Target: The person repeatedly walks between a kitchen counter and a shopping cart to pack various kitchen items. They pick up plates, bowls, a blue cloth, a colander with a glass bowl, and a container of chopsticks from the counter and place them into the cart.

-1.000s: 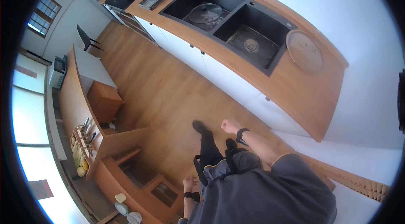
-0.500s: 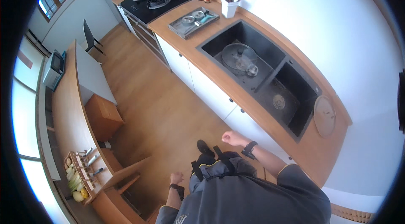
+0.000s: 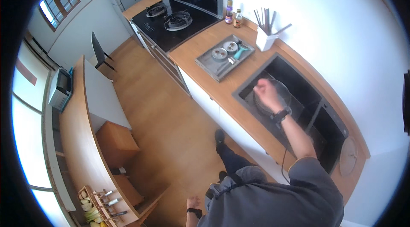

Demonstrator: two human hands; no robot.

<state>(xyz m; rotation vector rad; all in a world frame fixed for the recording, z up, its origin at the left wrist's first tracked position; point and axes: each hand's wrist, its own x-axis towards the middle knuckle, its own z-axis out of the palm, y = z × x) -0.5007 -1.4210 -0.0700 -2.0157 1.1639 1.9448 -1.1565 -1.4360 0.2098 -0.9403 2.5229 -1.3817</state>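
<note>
My right hand (image 3: 267,92), loosely curled and slightly blurred, passes over the far basin of the black double sink (image 3: 256,73). Nothing shows in its fingers. Beneath it lies a round glass lid (image 3: 282,92), partly covered by the hand and wrist; I cannot tell whether they touch. Beyond the sink, a grey tray (image 3: 205,61) carries two small round dishes (image 3: 219,53) with bits in them and a teal-handled tool (image 3: 241,51). Low at my left side hangs my left hand (image 3: 193,202), empty, its fingers apart.
A white holder (image 3: 265,41) with dark sticks and two bottles (image 3: 229,13) stand along the wall. Farther off is a black cooktop (image 3: 171,22). A round wooden board (image 3: 348,156) lies beside the sink. Left, a wooden counter (image 3: 77,120) bears a knife rack (image 3: 104,203) and vegetables (image 3: 87,207).
I have stepped forward along the counter. My right hand has moved from beside my body out over the sink. My left hand still hangs low.
</note>
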